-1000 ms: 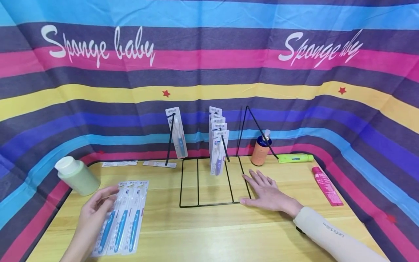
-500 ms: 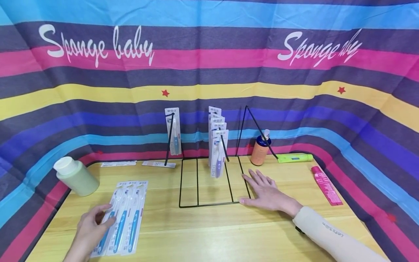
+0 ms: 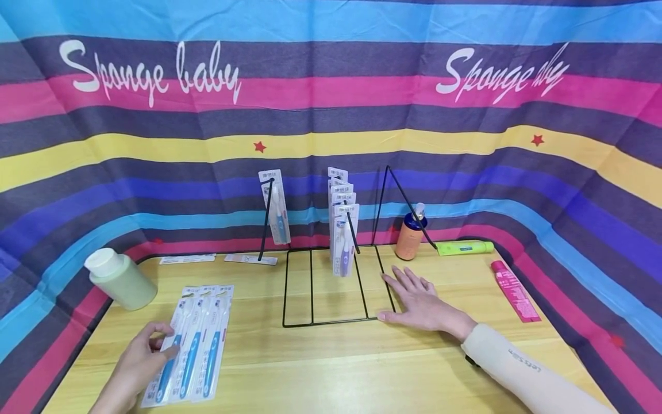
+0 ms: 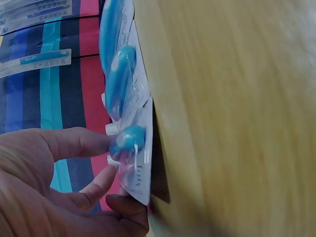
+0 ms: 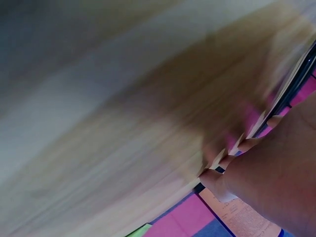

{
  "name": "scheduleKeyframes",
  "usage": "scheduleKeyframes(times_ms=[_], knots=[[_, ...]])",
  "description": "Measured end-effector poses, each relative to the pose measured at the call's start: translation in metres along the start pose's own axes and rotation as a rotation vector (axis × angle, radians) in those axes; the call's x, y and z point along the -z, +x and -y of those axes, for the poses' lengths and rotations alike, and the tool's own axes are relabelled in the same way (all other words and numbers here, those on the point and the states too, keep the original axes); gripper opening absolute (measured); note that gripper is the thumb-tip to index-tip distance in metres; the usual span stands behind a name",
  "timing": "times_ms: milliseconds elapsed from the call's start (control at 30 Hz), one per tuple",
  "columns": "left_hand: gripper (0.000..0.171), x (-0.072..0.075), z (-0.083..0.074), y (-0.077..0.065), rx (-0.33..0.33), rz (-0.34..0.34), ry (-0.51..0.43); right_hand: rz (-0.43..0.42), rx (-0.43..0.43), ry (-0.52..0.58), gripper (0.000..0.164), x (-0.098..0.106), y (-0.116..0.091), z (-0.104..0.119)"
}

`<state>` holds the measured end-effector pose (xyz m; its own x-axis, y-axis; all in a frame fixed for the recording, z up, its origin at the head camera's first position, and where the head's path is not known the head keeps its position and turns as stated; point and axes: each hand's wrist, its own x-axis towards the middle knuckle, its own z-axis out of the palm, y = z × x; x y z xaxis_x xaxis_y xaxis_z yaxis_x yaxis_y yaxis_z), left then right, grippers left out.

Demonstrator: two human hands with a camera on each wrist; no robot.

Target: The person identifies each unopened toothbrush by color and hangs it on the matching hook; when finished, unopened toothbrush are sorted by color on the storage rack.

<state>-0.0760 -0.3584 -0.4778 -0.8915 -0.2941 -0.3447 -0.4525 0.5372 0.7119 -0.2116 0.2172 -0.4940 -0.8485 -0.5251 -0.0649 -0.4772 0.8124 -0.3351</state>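
Three packaged toothbrushes with blue handles lie side by side on the left of the table. My left hand is at the leftmost toothbrush pack and pinches it by its left edge. In the left wrist view, the thumb is on the blister of that toothbrush pack, fingertips are at its edge, and a shadow shows beneath. My right hand rests with spread, straight fingers at the right side of the black wire rack. Several toothbrush packs hang on the rack's middle hook; another pack hangs on the left.
A pale green bottle with a white cap leans at the far left. Behind the rack's right side stands an orange bottle. A green tube and a pink tube lie at the right. Two flat packs lie along the back.
My left hand has moved down along the leftmost pack and closed on its edge. The left hanging pack swung and is slightly tilted. My right hand has stayed in place.
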Motion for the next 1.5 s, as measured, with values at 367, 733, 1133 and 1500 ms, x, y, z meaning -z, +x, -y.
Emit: scheduleKeyframes(times_ms=[367, 733, 1133, 1500], knots=[[0.036, 0.01, 0.006, 0.0, 0.062, -0.093, -0.134, -0.009, 0.002, -0.004, 0.104, 0.0, -0.001, 0.001], [0.027, 0.016, -0.021, -0.022, -0.007, -0.215, -0.329, -0.007, 0.001, 0.003, 0.104, 0.0, -0.001, 0.001], [0.032, -0.017, -0.067, -0.059, -0.42, -0.21, -0.584, 0.0, 0.0, 0.006, 0.103, 0.0, -0.001, 0.002], [0.027, -0.053, -0.099, -0.08, -0.872, -0.222, -0.673, 0.002, -0.003, 0.006, 0.104, 0.001, -0.001, 0.004]])
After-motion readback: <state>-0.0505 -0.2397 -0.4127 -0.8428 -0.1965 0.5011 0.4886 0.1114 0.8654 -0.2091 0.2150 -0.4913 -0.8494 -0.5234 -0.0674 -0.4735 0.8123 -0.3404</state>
